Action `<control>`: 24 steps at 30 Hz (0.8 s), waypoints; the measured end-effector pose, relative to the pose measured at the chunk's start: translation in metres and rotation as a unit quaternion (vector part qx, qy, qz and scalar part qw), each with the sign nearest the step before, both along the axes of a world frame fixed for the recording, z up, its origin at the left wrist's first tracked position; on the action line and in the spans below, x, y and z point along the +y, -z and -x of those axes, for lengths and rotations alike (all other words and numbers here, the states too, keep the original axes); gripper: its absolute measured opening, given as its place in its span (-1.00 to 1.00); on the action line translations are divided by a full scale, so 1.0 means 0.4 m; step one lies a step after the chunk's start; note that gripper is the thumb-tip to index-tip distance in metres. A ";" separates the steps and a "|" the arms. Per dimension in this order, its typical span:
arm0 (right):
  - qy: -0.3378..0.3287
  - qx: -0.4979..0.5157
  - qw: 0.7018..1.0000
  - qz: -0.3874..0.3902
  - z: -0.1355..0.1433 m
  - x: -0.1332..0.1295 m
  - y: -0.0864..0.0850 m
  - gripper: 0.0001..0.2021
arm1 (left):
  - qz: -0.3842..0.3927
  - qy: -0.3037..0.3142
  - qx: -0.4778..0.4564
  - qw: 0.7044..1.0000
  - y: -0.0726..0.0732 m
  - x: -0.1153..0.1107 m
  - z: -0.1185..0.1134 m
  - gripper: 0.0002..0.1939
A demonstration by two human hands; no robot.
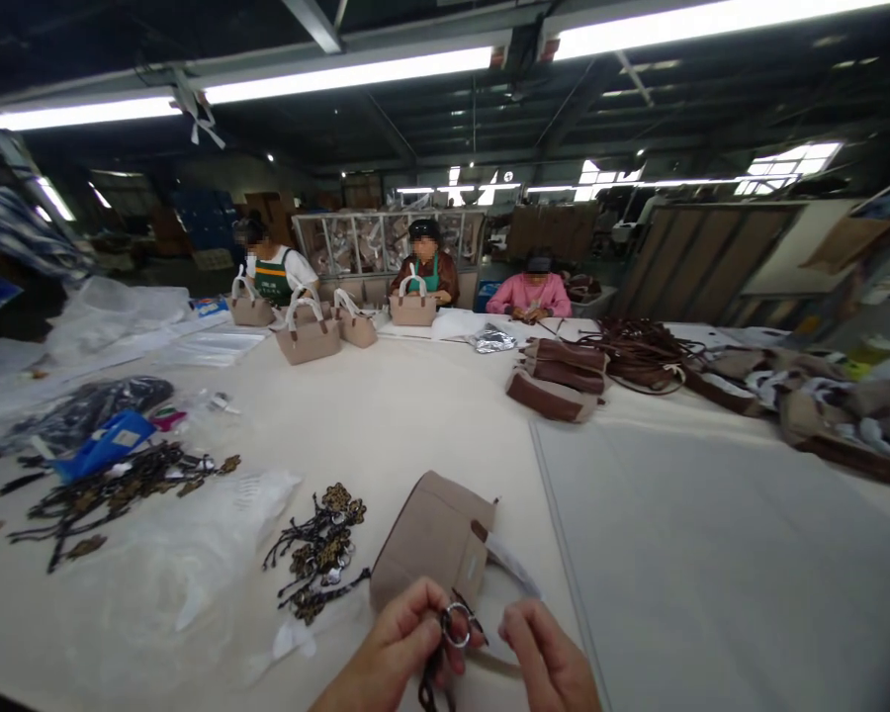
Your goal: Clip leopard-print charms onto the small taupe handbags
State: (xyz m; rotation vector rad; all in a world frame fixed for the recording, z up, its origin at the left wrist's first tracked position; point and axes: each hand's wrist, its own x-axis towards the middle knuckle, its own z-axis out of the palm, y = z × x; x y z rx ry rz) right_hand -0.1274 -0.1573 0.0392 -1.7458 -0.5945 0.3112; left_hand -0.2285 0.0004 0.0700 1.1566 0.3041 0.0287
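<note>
At the bottom edge, my left hand (397, 648) pinches a small metal ring (456, 625) with a dark cord charm hanging below it. My right hand (545, 658) is right beside the ring, fingers bent, touching the handle strap of a small beige handbag (434, 539) that lies on its side on the white table (386, 415) just beyond my hands. A small pile of dark cord charms (322, 549) with bronze flower ornaments lies left of the bag.
More charms (111, 489) and clear plastic bags (193, 554) lie at left, with a blue packet (104, 445). Brown bags (560, 381) and dark straps (638, 351) sit at right. Beige handbags (308, 336) stand at the far end, where three people sit working.
</note>
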 end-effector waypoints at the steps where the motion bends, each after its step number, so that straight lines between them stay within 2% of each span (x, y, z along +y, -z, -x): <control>1: -0.014 -0.046 0.999 -0.010 -0.004 -0.008 -0.011 -0.63 | 0.000 0.003 -0.005 1.000 -0.005 -0.003 0.001 -0.58; 2: -0.038 -0.081 0.996 -0.021 -0.007 -0.012 -0.020 -0.67 | 0.000 0.006 -0.012 1.000 -0.010 -0.005 0.003 -0.60; 5: -0.116 -0.123 0.985 -0.042 -0.007 -0.003 -0.030 -0.51 | 0.004 0.005 -0.023 1.000 -0.015 -0.009 0.007 -0.64; 9: -0.177 -0.122 0.975 -0.060 -0.002 0.017 -0.024 -0.68 | 0.003 -0.008 -0.006 1.000 -0.011 -0.018 0.008 -0.63; 14: -0.196 -0.130 0.970 -0.055 -0.006 0.012 -0.036 -0.76 | -0.003 -0.007 0.028 1.000 -0.027 -0.033 0.008 -0.60; 17: -0.189 -0.128 0.973 -0.046 -0.004 0.008 -0.038 -0.79 | -0.047 -0.003 0.047 0.998 -0.037 -0.033 0.014 -0.63; 20: -0.170 -0.132 0.976 -0.007 0.000 0.006 -0.028 -0.79 | -0.095 -0.023 0.071 0.993 -0.037 -0.026 0.020 -0.73; 22: -0.173 -0.178 0.969 -0.003 0.000 0.004 -0.018 -0.83 | -0.113 -0.039 0.086 0.989 -0.035 -0.021 0.022 -0.77; 24: -0.176 -0.270 0.946 -0.029 -0.002 0.002 -0.010 -0.85 | -0.117 -0.047 0.097 0.987 -0.036 -0.019 0.022 -0.80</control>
